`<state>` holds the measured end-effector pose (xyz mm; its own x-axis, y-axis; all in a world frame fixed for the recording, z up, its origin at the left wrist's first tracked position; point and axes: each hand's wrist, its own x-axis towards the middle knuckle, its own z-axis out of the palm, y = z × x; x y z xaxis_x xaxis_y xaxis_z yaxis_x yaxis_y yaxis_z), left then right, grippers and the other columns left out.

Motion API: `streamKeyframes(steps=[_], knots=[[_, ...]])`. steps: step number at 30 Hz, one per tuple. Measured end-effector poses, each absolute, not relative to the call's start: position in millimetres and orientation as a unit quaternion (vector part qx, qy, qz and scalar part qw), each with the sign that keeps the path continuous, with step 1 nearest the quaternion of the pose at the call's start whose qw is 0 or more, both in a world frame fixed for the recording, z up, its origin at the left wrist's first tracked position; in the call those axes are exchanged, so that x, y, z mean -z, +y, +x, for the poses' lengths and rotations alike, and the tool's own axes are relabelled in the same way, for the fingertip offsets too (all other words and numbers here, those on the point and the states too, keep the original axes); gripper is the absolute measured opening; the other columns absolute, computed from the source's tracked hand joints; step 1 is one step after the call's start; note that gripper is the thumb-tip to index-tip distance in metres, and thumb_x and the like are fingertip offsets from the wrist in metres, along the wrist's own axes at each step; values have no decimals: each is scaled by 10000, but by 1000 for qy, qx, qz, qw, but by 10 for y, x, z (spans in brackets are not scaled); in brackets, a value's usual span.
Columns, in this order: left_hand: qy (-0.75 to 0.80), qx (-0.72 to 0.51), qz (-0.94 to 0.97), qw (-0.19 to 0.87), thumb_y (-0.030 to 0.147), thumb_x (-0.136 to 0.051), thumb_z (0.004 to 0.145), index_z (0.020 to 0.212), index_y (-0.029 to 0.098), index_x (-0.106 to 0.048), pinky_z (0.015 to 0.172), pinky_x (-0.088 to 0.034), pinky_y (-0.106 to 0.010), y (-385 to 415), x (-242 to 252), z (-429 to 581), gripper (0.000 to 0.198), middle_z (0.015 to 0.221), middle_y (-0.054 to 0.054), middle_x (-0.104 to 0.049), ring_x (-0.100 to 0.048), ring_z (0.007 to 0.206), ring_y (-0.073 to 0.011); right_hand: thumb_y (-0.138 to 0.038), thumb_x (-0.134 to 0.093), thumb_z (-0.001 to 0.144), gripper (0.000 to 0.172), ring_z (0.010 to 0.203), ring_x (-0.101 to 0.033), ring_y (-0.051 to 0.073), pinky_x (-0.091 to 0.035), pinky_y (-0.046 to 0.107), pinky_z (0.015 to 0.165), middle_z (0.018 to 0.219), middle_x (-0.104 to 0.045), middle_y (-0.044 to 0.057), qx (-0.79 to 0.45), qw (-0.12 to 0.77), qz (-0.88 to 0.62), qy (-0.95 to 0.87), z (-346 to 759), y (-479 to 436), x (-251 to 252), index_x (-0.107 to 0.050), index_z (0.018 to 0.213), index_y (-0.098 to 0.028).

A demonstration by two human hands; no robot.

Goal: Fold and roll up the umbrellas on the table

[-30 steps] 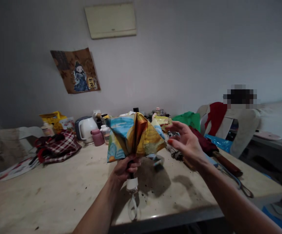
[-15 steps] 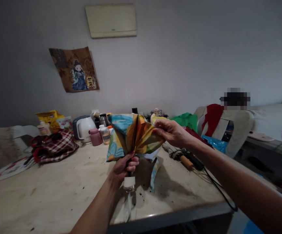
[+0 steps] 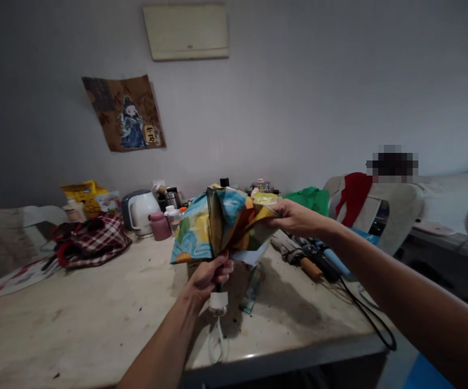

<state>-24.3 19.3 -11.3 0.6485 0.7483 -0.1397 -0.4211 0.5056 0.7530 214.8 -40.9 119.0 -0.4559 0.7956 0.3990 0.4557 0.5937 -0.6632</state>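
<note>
A folding umbrella [image 3: 195, 229] with a blue, yellow and orange patterned canopy is held in front of me, above the table. Its canopy is loosely folded, with pleats spreading out. My left hand [image 3: 213, 274] wraps round the shaft just below the cloth. Under that fist show the white handle [image 3: 218, 302] and a pale wrist loop [image 3: 216, 340]. On the right side, my right hand [image 3: 284, 213] pinches an edge of the canopy and pulls it outward. A loose patterned strip [image 3: 250, 292] hangs below the cloth.
More folded umbrellas [image 3: 310, 259] lie on the table [image 3: 96, 319] at right, one strap hanging over the edge. A plaid bag [image 3: 94, 243], white kettle [image 3: 142, 210], pink jar [image 3: 160, 226] and bottles stand behind. A green bag [image 3: 309, 200] and a chair [image 3: 399, 216] are farther right.
The canopy has turned, so a blue and yellow panel now faces me on the left. My right hand still pinches the cloth, slightly lower, and the hanging strip has swung a little.
</note>
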Motion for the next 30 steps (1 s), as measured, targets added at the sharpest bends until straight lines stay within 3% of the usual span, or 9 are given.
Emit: streamKeyframes(steps=[4, 7, 12, 16, 18, 24, 30], knots=[[233, -364, 339, 835, 156, -761, 685, 665, 164, -378, 326, -117, -101, 161, 72, -241, 384, 565, 94, -313, -204, 397, 13, -484, -719, 712, 329, 748, -641, 165, -527, 312, 776, 833, -693, 31, -395, 536, -291, -687, 2065, -445, -1101, -666, 815, -176], [213, -399, 288, 844, 148, -718, 744, 669, 172, -351, 314, -129, -85, 149, 18, -252, 375, 568, 104, -292, -198, 378, 23, -457, -788, 632, 331, 839, -666, 206, -527, 356, 842, 900, -705, 51, -422, 583, -278, -636, 2124, -498, -1033, -663, 785, -191], [217, -397, 271, 850, 202, -667, 809, 712, 175, -365, 299, -120, -81, 136, -4, -228, 317, 575, 102, -308, -225, 360, 22, -525, -764, 617, 413, 884, -671, 248, -540, 364, 816, 901, -709, 86, -431, 554, -329, -632, 2326, -493, -929, -689, 832, -181], [225, -391, 324, 831, 225, -732, 743, 716, 163, -396, 309, -138, -82, 148, 74, -196, 342, 550, 98, -340, -247, 369, 17, -395, -825, 573, 386, 779, -664, 204, -542, 290, 718, 863, -714, 41, -455, 368, -397, -708, 2404, -422, -870, -724, 868, -167], [218, -382, 335, 833, 227, -751, 717, 719, 160, -406, 315, -130, -82, 162, 118, -184, 352, 545, 95, -353, -248, 374, 16, -364, -807, 615, 332, 767, -663, 189, -539, 286, 728, 859, -716, 37, -470, 329, -406, -711, 2383, -400, -837, -729, 864, -159], [235, -350, 330, 845, 243, -721, 751, 716, 167, -390, 322, -91, -91, 165, 172, -125, 341, 546, 81, -373, -243, 376, 7, -446, -799, 602, 330, 752, -690, 200, -551, 333, 759, 808, -718, 59, -531, 503, -327, -598, 2189, -457, -653, -685, 769, -185], [249, -372, 307, 840, 227, -682, 791, 701, 168, -378, 318, -86, -92, 129, 115, -117, 323, 548, 88, -355, -220, 362, 15, -428, -808, 580, 439, 821, -690, 236, -562, 364, 751, 870, -708, 67, -530, 524, -340, -573, 2327, -438, -559, -647, 919, -201]])
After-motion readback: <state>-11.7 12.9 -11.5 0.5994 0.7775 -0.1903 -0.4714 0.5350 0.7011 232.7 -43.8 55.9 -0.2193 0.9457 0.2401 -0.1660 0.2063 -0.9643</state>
